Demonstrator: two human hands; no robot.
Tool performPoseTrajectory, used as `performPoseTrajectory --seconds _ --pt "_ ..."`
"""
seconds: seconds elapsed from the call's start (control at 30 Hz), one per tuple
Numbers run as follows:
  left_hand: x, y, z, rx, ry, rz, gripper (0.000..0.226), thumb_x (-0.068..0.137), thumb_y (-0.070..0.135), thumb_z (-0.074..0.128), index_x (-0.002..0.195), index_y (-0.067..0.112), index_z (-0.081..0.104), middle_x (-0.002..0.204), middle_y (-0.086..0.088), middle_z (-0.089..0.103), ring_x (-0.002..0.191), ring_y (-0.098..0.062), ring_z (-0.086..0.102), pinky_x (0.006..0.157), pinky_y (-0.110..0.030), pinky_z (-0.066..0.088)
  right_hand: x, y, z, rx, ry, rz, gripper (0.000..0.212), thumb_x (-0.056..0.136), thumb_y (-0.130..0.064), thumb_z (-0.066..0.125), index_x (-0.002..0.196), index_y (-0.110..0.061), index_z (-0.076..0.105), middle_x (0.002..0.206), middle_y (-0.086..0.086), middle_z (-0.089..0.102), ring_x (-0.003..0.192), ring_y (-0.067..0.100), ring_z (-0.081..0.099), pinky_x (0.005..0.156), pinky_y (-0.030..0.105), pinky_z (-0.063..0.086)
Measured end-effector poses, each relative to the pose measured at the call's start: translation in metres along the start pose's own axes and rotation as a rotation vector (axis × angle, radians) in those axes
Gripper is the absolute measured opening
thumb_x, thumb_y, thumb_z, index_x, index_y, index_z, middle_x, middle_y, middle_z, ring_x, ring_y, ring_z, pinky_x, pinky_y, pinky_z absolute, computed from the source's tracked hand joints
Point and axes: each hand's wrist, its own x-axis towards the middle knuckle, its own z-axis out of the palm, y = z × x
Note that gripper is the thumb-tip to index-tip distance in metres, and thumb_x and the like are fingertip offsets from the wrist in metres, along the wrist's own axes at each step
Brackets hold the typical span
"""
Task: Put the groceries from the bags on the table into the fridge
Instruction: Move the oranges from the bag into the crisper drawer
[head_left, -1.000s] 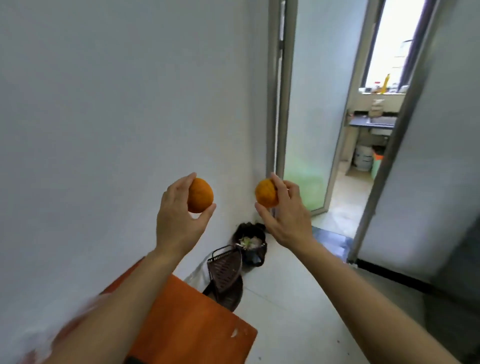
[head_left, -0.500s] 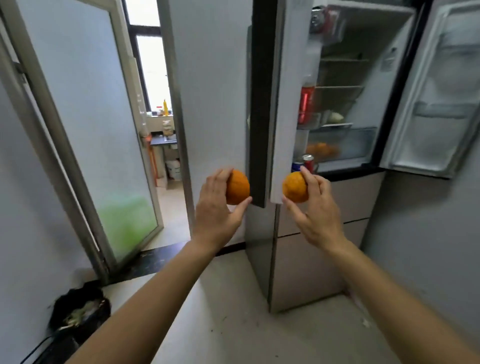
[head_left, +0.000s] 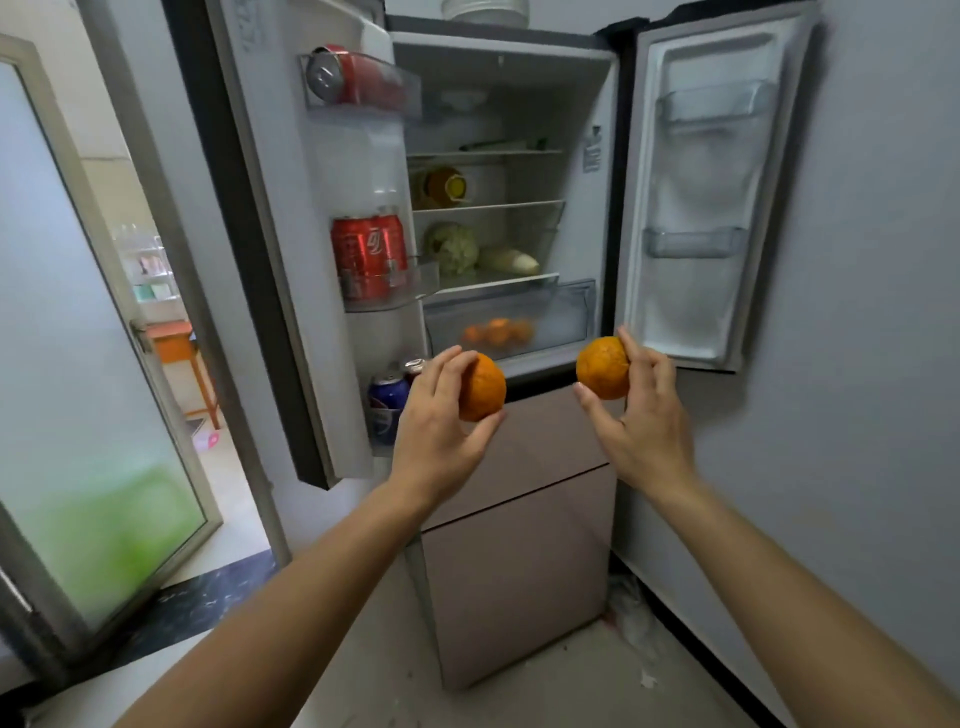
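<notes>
Carry step: left hand fingers grasp one orange, right hand fingers another orange; next, reach forward to the crisper drawer beyond the fingers.

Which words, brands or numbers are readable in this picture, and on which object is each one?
None can be read with certainty.
Red cans: white lettering, too blurred.
Blue can: logo too blurred.
Sticker on fridge wall: print too small.
Marking on left door top: blurred.
</notes>
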Motion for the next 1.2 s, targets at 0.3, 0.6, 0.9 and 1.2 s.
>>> performPoseTrajectory --seconds 0.3,0.6,0.9,1.2 --pt "0.067 -0.037 0.098 0.009 0.009 -0.04 0.07 0.079 0.038 0.08 0.138 0.019 0.048 0.144 -0.001 0.045 0.128 -0.018 0.047 0.105 -0.032 0.043 0.087 0.082 0.062 0.023 -0.066 -0.004 0.079 0.091 -0.054 0.062 0.155 -0.034 0.02 0.14 0.002 0.034 0.119 0.024 0.052 0.087 0.038 0.048" --pt "0.176 -0.114 0.222 -0.07 0.059 -0.134 0.069 0.082 0.036 0.079 0.141 0.019 0.047 0.146 -0.003 0.044 0.132 -0.021 0.044 0.107 -0.036 0.042 0.221 0.15 0.152 0.013 -0.085 -0.013 0.079 0.092 -0.053 0.061 0.155 -0.034 0.019 0.142 0.002 0.034 0.119 0.02 0.051 0.088 0.036 0.046" --pt "0.287 -0.181 0.302 -0.115 0.168 -0.309 0.067 0.079 0.028 0.081 0.138 0.018 0.051 0.135 -0.008 0.048 0.125 -0.025 0.048 0.104 -0.029 0.037 0.335 0.215 0.221 0.149 -0.07 0.022 0.078 0.091 -0.051 0.065 0.155 -0.034 0.023 0.144 0.003 0.037 0.124 0.02 0.05 0.097 0.038 0.047" --pt "0.368 -0.227 0.326 0.164 0.011 -0.536 0.074 0.074 0.033 0.084 0.137 0.016 0.049 0.131 -0.008 0.055 0.121 -0.024 0.052 0.102 -0.032 0.041 0.45 0.248 0.302 0.308 -0.285 -0.045 0.07 0.076 -0.045 0.079 0.135 -0.033 0.043 0.13 0.003 0.052 0.108 0.023 0.056 0.089 0.034 0.044"
